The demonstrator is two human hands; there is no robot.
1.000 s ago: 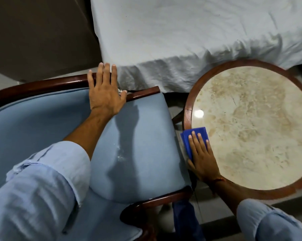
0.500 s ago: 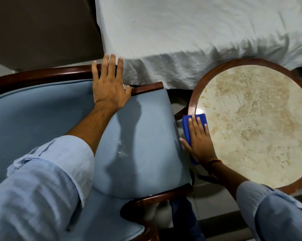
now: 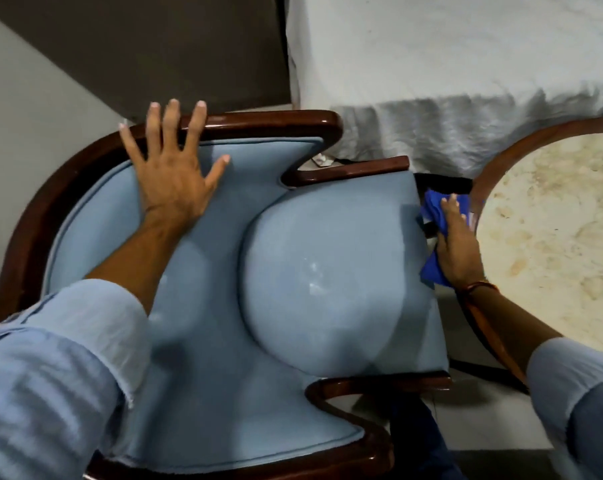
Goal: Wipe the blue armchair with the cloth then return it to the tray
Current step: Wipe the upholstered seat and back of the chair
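The blue armchair [image 3: 328, 271] with a dark wooden frame fills the middle of the view, its seat cushion bulging toward me. My left hand [image 3: 172, 174] lies flat and spread on the padded backrest, fingertips over the wooden top rail. My right hand [image 3: 456, 247] presses a dark blue cloth [image 3: 431, 271] against the seat's front edge, in the gap between chair and round table. Part of the cloth is hidden under the hand. No tray is in view.
A round marble-topped table [image 3: 553, 237] with a brown wooden rim stands just right of the chair. A bed with a white sheet [image 3: 449, 64] lies behind both. A dark panel [image 3: 154, 46] and pale floor are at the upper left.
My right hand has slid the cloth off the table's rim and onto the chair's front edge. My left hand has shifted further along the backrest, and my head has moved over the chair.
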